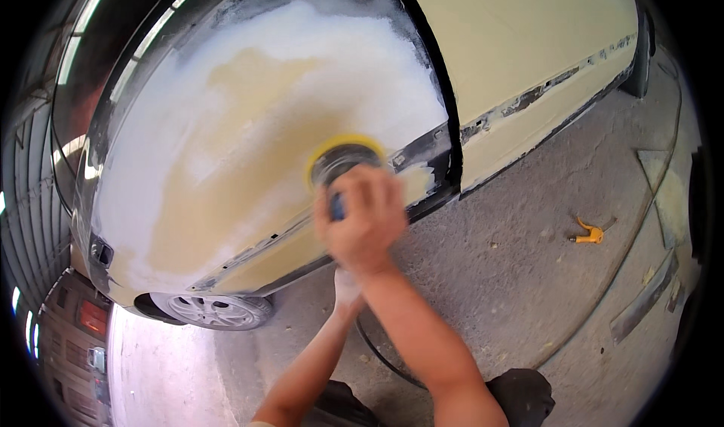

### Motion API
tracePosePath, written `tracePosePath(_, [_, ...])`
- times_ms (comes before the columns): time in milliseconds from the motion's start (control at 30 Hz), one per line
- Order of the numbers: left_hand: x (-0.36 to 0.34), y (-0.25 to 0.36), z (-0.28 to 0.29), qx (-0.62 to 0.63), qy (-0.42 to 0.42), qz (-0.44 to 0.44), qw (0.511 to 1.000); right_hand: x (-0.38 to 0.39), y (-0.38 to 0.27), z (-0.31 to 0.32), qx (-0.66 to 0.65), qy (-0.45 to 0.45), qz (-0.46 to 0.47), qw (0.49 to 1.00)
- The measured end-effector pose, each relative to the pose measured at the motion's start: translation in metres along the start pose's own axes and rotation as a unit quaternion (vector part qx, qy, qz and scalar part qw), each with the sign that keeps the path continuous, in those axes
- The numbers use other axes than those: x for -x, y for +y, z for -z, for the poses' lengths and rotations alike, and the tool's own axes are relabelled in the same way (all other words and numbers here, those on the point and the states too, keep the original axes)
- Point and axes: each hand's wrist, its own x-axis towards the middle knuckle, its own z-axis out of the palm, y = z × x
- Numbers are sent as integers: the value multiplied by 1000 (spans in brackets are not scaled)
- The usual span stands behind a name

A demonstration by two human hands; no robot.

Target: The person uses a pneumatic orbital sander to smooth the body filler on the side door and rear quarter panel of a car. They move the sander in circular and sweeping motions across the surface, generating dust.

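My right hand [367, 214] is closed over an orbital sander [341, 165] with a round yellow-edged pad. The pad lies against a car door [249, 193] that is patched with white dusty filler over a tan and cream surface. Motion blurs the hand and the tool. Just below it, my left hand [347, 287] is mostly hidden behind my right wrist, and its fingers do not show. A dark hose [385, 361] curves along the floor below my arms.
The cream panel [528, 42] continues to the right past a dark door gap. A wheel [215, 310] is at the lower left. On the concrete floor lie an orange air blow gun [588, 233], a long hose [603, 299] and flat scraps [645, 297]. My knee [520, 398] shows below.
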Motion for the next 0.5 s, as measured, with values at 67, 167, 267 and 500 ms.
tracePosePath(67, [6, -6, -5, -13, 61, -47, 997, 18, -20, -9, -37, -24, 51, 998])
tracePosePath(167, [0, -4, 18, 49, -29, -56, 997, 18, -27, -11, -43, -25, 59, 997])
tracePosePath(267, [-5, 68, 30, 187, -72, -61, 978, -14, -6, -5, -3, 19, 39, 999])
tracePosePath(500, [-8, 20, 29, -1, -38, -74, 997, 3, -10, -7, 15, 5, 16, 1000])
